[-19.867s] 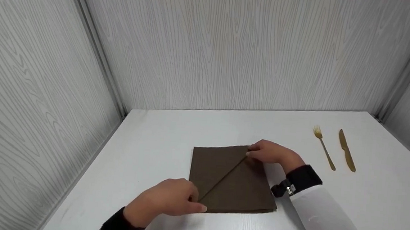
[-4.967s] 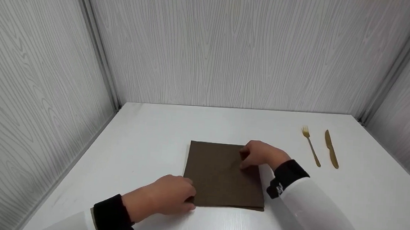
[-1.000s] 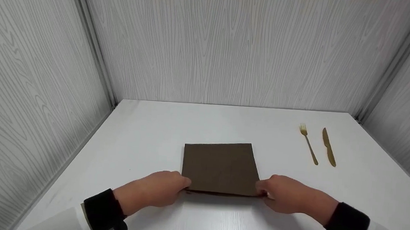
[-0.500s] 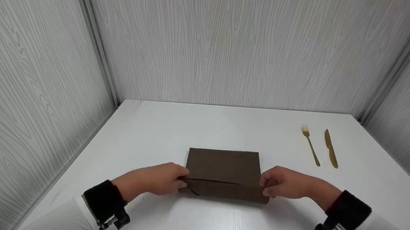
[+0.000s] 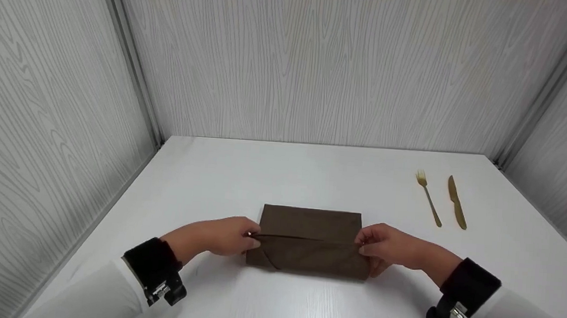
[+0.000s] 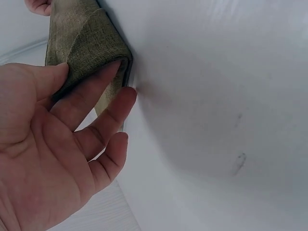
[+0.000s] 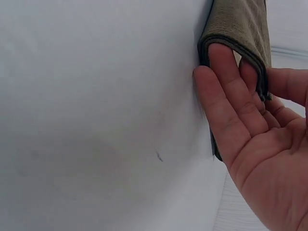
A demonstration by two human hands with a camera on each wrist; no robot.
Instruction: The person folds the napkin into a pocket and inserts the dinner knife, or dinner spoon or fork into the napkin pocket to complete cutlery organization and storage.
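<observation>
1. We wear long white sleeves on both arms.
2. Each sleeve ends in a wide black cuff at the wrist.
3. Under our left hand [image 5: 218,235] the cuff carries a small black mount with a silvery metal clip.
4. Behind our right hand [image 5: 391,246] the cuff bears a like black fitting with a bright metal part.
5. Both hands are bare: no gloves or rings show.

A gold fork [image 5: 428,198] and a gold knife [image 5: 457,201] are laid side by side, apart, at about 2 o'clock on the white worktop [image 5: 312,176], tines and blade pointing to 12 o'clock. The worktop is enclosed by grey wood-grain walls [image 5: 320,62] on three sides.
</observation>
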